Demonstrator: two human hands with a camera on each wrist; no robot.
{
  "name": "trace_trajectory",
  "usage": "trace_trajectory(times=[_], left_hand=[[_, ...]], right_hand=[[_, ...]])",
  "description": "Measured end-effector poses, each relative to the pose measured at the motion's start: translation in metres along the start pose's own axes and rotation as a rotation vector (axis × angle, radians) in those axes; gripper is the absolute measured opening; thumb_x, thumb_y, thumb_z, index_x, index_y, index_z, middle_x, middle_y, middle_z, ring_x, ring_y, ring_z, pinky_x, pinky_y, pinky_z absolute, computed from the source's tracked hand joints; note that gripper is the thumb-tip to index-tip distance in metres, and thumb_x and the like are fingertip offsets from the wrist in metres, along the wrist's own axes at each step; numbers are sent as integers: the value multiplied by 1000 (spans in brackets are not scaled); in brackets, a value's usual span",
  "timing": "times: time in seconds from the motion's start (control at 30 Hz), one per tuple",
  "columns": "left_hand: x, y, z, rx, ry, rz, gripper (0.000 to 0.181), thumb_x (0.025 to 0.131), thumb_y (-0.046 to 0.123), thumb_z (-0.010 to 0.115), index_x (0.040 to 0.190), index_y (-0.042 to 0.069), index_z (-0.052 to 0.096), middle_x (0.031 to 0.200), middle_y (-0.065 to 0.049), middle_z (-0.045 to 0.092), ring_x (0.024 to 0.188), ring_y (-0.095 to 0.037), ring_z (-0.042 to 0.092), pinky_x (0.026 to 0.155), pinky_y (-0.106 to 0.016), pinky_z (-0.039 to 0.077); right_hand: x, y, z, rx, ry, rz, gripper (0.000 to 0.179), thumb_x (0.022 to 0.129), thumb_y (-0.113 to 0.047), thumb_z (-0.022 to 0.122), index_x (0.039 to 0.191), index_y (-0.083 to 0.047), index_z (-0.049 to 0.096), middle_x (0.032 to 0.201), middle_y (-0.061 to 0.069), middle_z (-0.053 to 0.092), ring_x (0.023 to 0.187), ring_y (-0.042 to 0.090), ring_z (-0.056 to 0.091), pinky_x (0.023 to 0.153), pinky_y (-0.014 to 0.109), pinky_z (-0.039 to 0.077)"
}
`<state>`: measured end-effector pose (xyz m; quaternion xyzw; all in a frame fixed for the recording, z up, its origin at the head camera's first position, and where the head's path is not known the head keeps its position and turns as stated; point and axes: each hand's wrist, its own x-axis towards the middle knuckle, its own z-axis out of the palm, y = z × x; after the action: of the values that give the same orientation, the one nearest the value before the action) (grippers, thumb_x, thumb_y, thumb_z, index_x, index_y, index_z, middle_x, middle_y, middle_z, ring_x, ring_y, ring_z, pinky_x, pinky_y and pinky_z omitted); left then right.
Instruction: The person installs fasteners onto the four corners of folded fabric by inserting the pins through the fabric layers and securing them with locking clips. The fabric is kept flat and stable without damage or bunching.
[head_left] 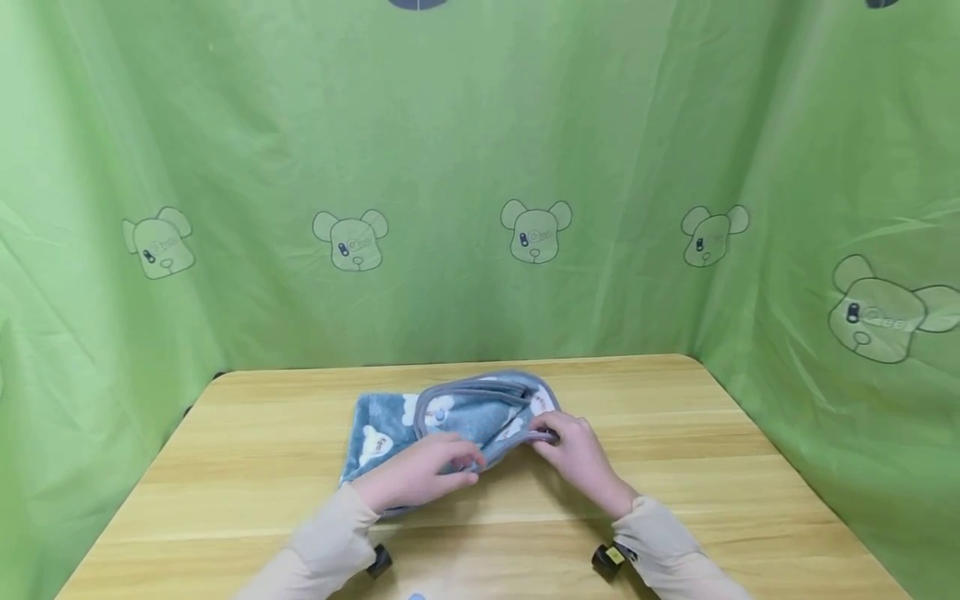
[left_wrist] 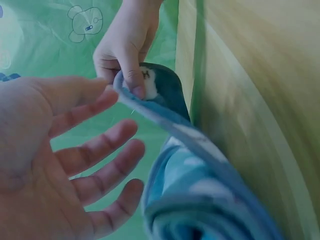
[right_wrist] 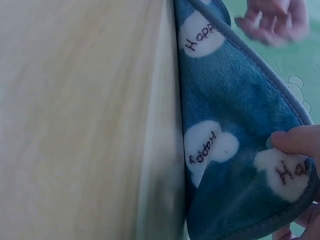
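Note:
A folded blue fleece cloth (head_left: 390,421) with white bear-shaped patches and grey edging lies on the wooden table. Its right part is raised and bent over, showing layered edges. With thumb and fingers, my right hand (head_left: 576,454) pinches the grey-edged right corner; the right wrist view shows the thumb (right_wrist: 295,141) on a white patch lettered "Happy". My left hand (head_left: 423,473) is over the cloth's near edge, fingers spread and loosely bent, holding nothing. In the left wrist view, the rolled folds of the cloth (left_wrist: 210,215) appear beside the left fingertips.
The wooden table (head_left: 712,500) extends around the cloth. Green curtains (head_left: 450,308) with bear-head outlines stand behind and at both sides. Dark wrist devices (head_left: 606,562) sit under both sleeves. A small light blue object (head_left: 417,597) shows at the bottom edge of the head view.

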<state>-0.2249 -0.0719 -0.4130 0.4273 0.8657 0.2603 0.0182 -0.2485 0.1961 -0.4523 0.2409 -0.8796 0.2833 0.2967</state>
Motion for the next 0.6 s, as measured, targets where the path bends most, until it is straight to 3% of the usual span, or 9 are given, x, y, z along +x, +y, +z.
trace_trajectory(times=[0.13, 0.33, 0.47, 0.6], left_hand=[[-29, 4, -8, 37, -50, 57, 17, 93, 25, 64, 108, 19, 70, 99, 7, 67, 91, -4, 61, 85, -19, 50], [-64, 11, -18, 1, -157, 133, 21, 89, 26, 69, 108, 18, 68, 95, 4, 68, 85, 1, 60, 78, -15, 47], [-81, 14, -17, -5, -216, 137, 26, 84, 23, 74, 108, 20, 67, 96, 5, 68, 84, 4, 60, 76, -13, 47], [-90, 19, -10, -16, -294, 133, 24, 84, 25, 74, 108, 22, 68, 92, 9, 65, 82, 8, 57, 72, -9, 45]], right_hand=[[-1, -1, 1, 1, -10, 7, 22, 71, -4, 82, 83, -17, 69, 82, -4, 70, 75, 12, 66, 70, 31, 45], [-1, -1, 2, 7, -14, 14, 22, 71, -3, 81, 83, -17, 69, 82, -5, 69, 75, 11, 65, 73, 34, 51], [-1, 0, 3, 14, -16, 12, 22, 71, -2, 81, 82, -17, 69, 81, -5, 69, 74, 11, 64, 73, 34, 53], [-1, 1, 2, 18, -10, 12, 22, 71, -2, 81, 82, -17, 69, 81, -6, 69, 74, 10, 63, 72, 32, 53]])
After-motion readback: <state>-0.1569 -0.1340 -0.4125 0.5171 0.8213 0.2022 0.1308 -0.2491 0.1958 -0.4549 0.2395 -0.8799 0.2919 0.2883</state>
